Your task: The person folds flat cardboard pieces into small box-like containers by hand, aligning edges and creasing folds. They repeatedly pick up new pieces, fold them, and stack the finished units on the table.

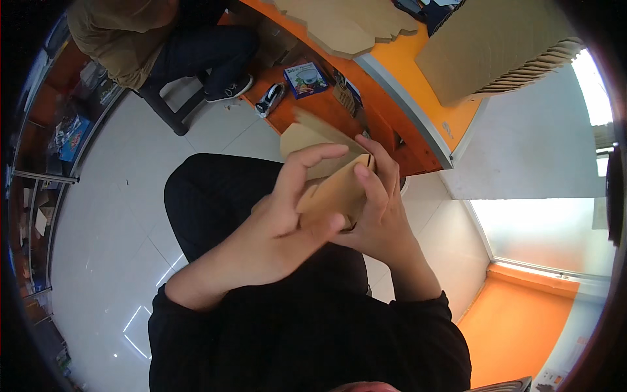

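Above my lap, both hands hold a small brown cardboard box (pixel 330 193), partly folded, with a flap standing up at its far side. My left hand (pixel 289 210) grips it from the left, the thumb lying along the near panel and the index finger reaching over the top. On the right end, my right hand (pixel 379 193) clasps the box with fingers at its corner and side. The far flap is slightly blurred. My palms and fingers hide the underside and much of the ends.
Ahead is an orange counter (pixel 409 56) bearing flat cardboard sheets (pixel 343 24) and a stack of cardboard blanks (pixel 494 49). Below it, a shelf (pixel 274 117) carries a blue picture box (pixel 306 78). A seated person (pixel 161 54) is at upper left, near glass display shelves (pixel 59 147).
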Demonstrator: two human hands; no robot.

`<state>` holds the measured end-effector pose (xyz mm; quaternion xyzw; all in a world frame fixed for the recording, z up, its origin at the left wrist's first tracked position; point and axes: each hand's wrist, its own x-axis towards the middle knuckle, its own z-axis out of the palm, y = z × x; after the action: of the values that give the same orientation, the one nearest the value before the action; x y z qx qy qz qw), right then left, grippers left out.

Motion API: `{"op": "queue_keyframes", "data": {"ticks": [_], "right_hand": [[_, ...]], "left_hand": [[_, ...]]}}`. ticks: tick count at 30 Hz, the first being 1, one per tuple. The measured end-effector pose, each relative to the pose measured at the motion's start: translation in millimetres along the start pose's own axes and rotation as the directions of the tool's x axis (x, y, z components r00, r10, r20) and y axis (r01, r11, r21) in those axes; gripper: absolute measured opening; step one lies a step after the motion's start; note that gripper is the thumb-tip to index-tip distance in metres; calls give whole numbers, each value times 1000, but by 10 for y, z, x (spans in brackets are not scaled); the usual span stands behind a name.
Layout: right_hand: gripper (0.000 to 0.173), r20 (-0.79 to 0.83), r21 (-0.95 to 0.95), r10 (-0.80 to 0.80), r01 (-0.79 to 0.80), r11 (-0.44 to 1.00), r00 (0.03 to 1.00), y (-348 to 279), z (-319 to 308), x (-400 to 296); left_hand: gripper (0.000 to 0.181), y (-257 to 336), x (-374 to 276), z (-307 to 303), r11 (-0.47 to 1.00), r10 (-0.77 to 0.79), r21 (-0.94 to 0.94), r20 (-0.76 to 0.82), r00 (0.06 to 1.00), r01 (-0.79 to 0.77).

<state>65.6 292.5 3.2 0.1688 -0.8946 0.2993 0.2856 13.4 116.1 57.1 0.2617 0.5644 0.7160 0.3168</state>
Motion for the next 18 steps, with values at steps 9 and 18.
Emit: {"op": "queue_keyframes", "data": {"ticks": [9, 18], "right_hand": [[115, 152, 694, 449, -419, 585, 880, 269, -191, -308], [68, 186, 981, 606, -109, -163, 774, 534, -53, -574]], "left_hand": [[56, 45, -114, -699, 815, 514, 362, -89, 853, -453], [57, -208, -57, -823, 581, 442, 722, 108, 891, -376]]}}
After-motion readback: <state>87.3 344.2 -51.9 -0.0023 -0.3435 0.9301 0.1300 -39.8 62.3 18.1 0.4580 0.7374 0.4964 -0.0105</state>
